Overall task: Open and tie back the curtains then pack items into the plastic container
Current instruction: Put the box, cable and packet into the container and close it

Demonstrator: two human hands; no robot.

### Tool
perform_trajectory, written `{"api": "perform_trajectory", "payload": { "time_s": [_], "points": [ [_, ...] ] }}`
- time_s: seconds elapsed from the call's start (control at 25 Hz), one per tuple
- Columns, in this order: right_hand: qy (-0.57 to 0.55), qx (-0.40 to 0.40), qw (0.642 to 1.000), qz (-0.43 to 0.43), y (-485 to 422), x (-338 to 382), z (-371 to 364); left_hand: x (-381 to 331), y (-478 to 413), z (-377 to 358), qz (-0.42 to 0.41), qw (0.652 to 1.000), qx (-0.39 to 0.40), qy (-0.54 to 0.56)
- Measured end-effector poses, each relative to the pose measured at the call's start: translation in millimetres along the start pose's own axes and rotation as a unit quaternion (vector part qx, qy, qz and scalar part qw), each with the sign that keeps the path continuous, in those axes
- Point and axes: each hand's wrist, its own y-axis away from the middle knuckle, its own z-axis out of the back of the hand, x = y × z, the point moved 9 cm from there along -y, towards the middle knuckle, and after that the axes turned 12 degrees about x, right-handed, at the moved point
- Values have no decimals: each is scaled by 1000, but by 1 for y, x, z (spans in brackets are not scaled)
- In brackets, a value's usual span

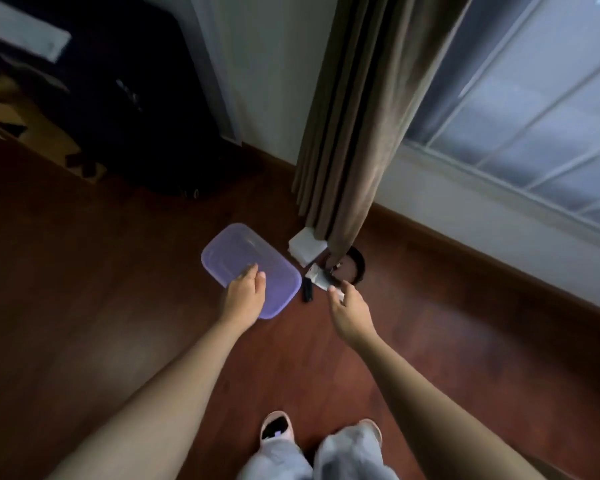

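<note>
A purple plastic container (236, 258) with its lid on lies on the wooden floor. My left hand (245, 292) hovers over its near half with relaxed fingers and holds nothing. To the right, my right hand (349, 308) reaches toward a small white and grey packet (317, 277); whether its fingertips touch the packet is unclear. A small black object (307, 292) lies between the container and the packet. A white box (306, 247) and a black ring-shaped band (357, 268) sit at the foot of the brown curtain (357, 133), which hangs gathered beside the window.
A dark suitcase (125, 109) and cardboard (11, 112) stand at the back left. The window (541, 109) and white wall run along the right. My feet in pink slippers (276, 427) stand on the floor (118, 289) below.
</note>
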Motion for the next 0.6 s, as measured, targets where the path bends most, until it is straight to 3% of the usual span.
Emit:
{"api": "perform_trajectory", "payload": {
  "time_s": [0.32, 0.44, 0.6],
  "points": [
    [-47, 61, 996, -37, -204, -143, -155, 146, -169, -168, -55, 992, -10, -109],
    [-135, 84, 986, -50, -269, -167, -194, 172, -223, -177, -67, 972, -74, -214],
    [-283, 69, 956, -20, -338, -181, -227, 211, -272, -176, -35, 960, -127, -246]
  ]
}}
